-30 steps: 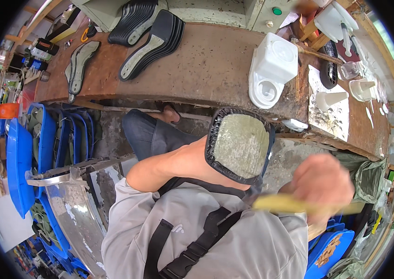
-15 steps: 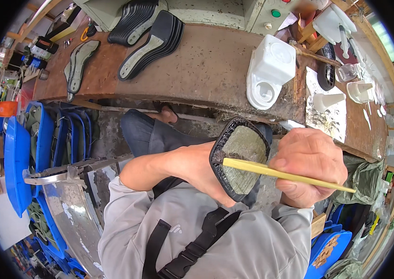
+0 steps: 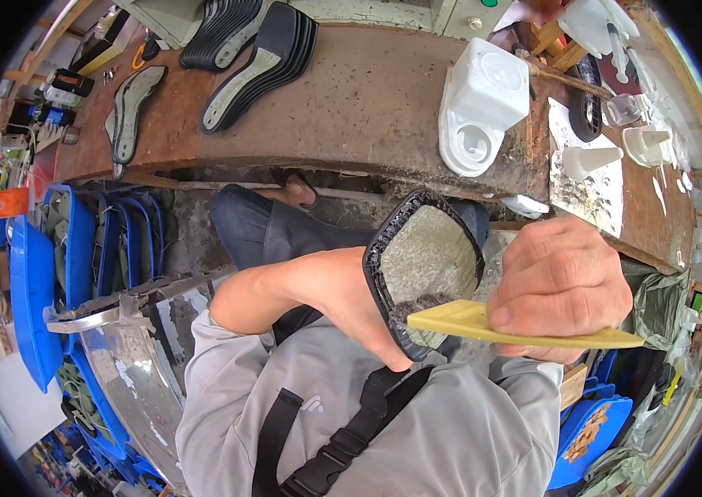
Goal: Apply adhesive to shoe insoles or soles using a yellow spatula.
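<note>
My left hand (image 3: 338, 290) is closed round a black-edged shoe (image 3: 426, 253), holding it over my lap with its grey-green underside facing up. Part of that hand is hidden behind the shoe. In my right hand (image 3: 562, 282) is a flat, yellow-handled brush (image 3: 459, 317), gripped between thumb and fingers. Its dark bristles touch the near part of the underside, close to the black rim on the left. The rim looks wet and shiny.
Across the workbench (image 3: 351, 108) lie stacked black shoe soles (image 3: 264, 70), a few separate soles (image 3: 134, 112) and a white plastic glue container (image 3: 488, 103). A white cone (image 3: 591, 161) rests on stained paper (image 3: 587, 199). Blue trays (image 3: 32, 298) stand at left, another blue tray (image 3: 591, 439) at lower right.
The brush has moved along the rim toward me, from the shoe's left edge to its near end. The yellow handle now shows its broad face. The shoe has tilted slightly.
</note>
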Demonstrator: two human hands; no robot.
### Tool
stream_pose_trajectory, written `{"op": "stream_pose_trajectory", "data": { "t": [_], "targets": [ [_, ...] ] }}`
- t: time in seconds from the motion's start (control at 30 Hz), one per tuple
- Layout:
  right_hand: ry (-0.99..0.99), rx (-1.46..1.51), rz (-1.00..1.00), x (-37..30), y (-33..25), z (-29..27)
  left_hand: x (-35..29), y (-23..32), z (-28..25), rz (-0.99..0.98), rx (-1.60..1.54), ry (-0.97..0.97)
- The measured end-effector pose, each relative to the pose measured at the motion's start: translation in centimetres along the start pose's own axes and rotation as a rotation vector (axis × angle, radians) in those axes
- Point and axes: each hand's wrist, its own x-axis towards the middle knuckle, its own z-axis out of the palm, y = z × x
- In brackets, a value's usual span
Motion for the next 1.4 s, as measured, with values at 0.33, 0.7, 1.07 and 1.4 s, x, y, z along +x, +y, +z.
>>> {"op": "stream_pose_trajectory", "data": {
  "t": [0.33, 0.7, 1.07, 1.4],
  "targets": [
    [0.446, -0.149, 0.157, -2.5, -1.3, 1.5, 0.9, -0.8, -0.3, 0.082, 0.181, 0.162],
    [0.135, -0.052, -0.128, -3.2, -3.0, 2.6, 0.8, 0.2, -1.4, -0.025, 0.476, 0.156],
    [1.112, -0.126, 0.708, -9.0, 3.6, 0.4, -1.9, -3.3, -3.3, 0.156, -0.621, 0.510],
    [0.718, -0.703, 0.816, -13.2, 11.0, 0.6, -1.1, -8.3, -3.4, 0.111, -0.908, 0.944]
  ]
}}
